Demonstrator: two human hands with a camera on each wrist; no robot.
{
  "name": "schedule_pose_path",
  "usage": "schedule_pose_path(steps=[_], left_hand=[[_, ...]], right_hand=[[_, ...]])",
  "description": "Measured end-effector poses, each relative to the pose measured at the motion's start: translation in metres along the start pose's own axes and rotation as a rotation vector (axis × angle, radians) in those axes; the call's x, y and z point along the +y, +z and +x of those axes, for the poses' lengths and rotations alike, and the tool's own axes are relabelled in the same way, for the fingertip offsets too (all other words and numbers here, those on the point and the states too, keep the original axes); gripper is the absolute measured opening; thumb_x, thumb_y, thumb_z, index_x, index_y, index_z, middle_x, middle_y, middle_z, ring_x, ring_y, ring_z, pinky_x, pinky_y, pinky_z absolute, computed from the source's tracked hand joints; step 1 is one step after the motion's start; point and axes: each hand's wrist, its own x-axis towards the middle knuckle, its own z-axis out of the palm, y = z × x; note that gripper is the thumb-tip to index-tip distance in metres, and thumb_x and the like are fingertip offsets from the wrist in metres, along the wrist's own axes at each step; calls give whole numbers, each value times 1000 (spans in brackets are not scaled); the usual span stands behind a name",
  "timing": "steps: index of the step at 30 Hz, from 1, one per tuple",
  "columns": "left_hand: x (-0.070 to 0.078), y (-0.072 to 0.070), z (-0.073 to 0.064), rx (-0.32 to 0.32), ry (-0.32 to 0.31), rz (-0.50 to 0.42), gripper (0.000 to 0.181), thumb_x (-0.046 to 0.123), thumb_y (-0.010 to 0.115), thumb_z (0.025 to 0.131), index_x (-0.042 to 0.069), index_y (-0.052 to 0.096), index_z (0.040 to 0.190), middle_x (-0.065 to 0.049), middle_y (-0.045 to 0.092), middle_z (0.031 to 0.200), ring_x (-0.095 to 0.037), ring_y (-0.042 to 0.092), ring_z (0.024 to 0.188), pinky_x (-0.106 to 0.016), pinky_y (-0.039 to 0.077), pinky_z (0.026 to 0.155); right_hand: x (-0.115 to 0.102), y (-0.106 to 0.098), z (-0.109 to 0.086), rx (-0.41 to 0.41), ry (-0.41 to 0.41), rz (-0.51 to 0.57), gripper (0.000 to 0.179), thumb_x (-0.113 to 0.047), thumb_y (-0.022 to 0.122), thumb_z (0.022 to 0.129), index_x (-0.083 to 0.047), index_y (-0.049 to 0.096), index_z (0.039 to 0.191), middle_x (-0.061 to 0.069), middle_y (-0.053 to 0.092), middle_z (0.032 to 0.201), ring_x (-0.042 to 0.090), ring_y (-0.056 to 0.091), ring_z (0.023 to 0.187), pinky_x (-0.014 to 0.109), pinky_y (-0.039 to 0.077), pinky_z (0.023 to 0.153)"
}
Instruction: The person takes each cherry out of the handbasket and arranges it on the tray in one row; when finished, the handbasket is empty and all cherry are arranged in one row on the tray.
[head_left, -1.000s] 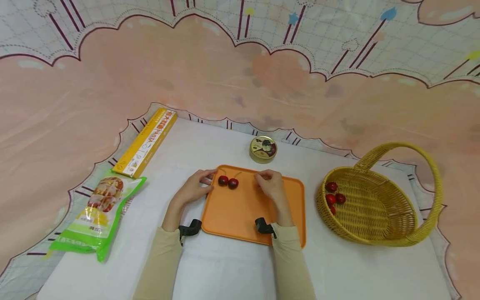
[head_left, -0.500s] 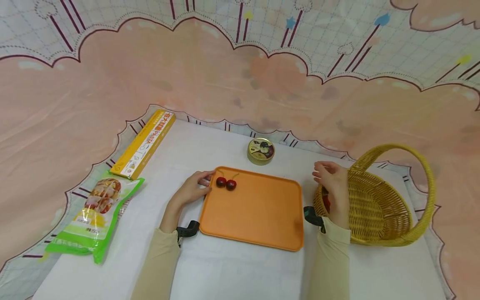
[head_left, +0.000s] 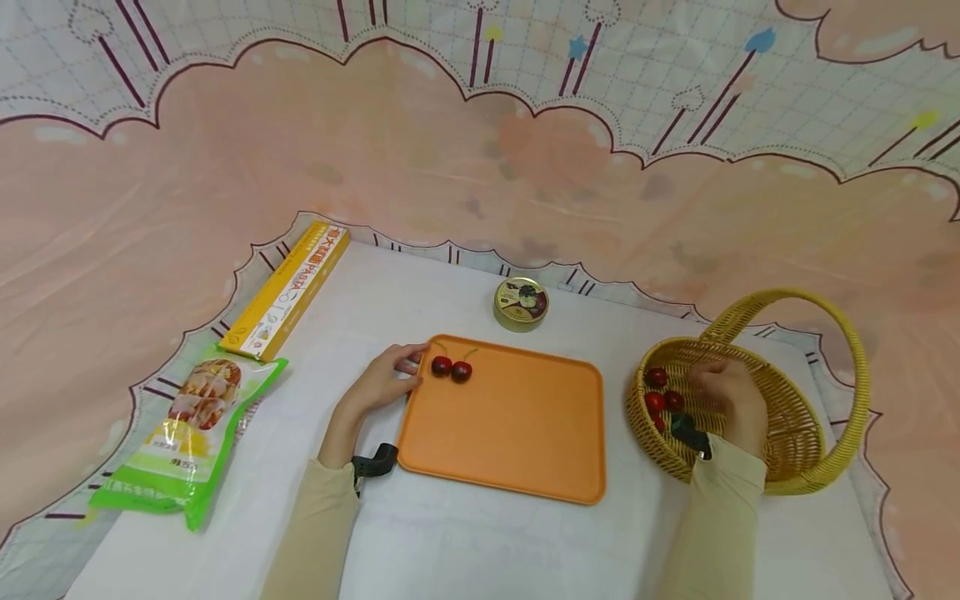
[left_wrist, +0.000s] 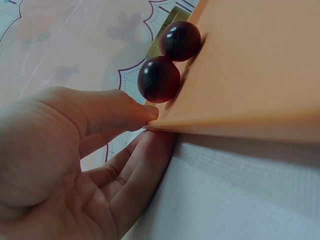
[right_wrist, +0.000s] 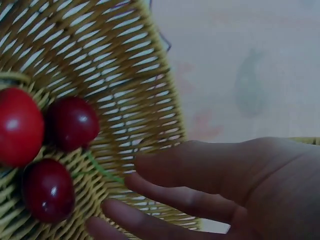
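Observation:
Two dark red cherries point(head_left: 452, 368) with stems lie in the far left corner of the orange tray point(head_left: 510, 417). My left hand point(head_left: 386, 379) pinches the tray's left edge, thumb on top and fingers against the side and underneath. Inside the yellow wicker basket point(head_left: 798, 437), my right hand point(head_left: 731, 400) has its thumb and fingers apart. Several red cherries point(right_wrist: 73, 123) lie at the basket's left end, beside the fingertips. A green stem point(right_wrist: 105, 172) reaches to the index fingertip in the right wrist view.
A round gold tin point(head_left: 521, 304) stands behind the tray. At the left lie a yellow pasta box point(head_left: 288, 287) and a green and white food packet point(head_left: 195, 429). The basket's tall handle point(head_left: 847, 333) arches over its right side.
My right hand has moved right from over the tray, across the basket's left rim, and into the basket. The left hand stays at the tray edge. Both cherries on the tray remain in place.

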Motion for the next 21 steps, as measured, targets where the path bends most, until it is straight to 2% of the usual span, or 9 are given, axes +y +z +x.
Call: schedule_pose_path(steps=[2, 6, 9, 17, 21], left_hand=[[0, 0, 0, 0, -1, -8, 54, -2, 65, 88, -3, 51, 140, -21, 57, 120, -33, 61, 102, -47, 49, 90], [1, 0, -1, -1, 1, -24, 53, -3, 64, 88, -4, 51, 140, -22, 56, 120, -33, 61, 102, -47, 49, 90], [1, 0, -1, -3, -4, -24, 53, -3, 65, 89, -3, 51, 140, -22, 56, 120, -33, 61, 103, -47, 49, 91], [1, 0, -2, 3, 6, -30, 52, -2, 65, 89, -3, 52, 139, -21, 57, 119, -34, 61, 102, -48, 49, 91], [0, 0, -1, 1, 1, -26, 52, -2, 65, 89, -3, 52, 139, -21, 57, 120, -34, 61, 103, -48, 49, 91]], right_hand=[[3, 0, 2, -58, -2, -38, 45, -16, 56, 96, 18, 55, 125, 12, 68, 100, 14, 61, 82, 38, 55, 78], [8, 5, 7, -174, -6, -5, 31, -11, 59, 95, 15, 65, 112, 6, 70, 92, 16, 64, 82, 34, 55, 73], [10, 8, 10, -204, 6, 35, 24, -7, 60, 94, 13, 68, 106, 6, 71, 90, 19, 67, 82, 38, 57, 74], [11, 11, 9, -139, -5, 51, 30, -3, 65, 91, 18, 64, 113, 2, 70, 90, 15, 68, 80, 33, 57, 75], [10, 13, 5, -93, 6, 91, 33, -4, 67, 90, 18, 62, 115, -1, 68, 85, 12, 67, 76, 28, 55, 71]])
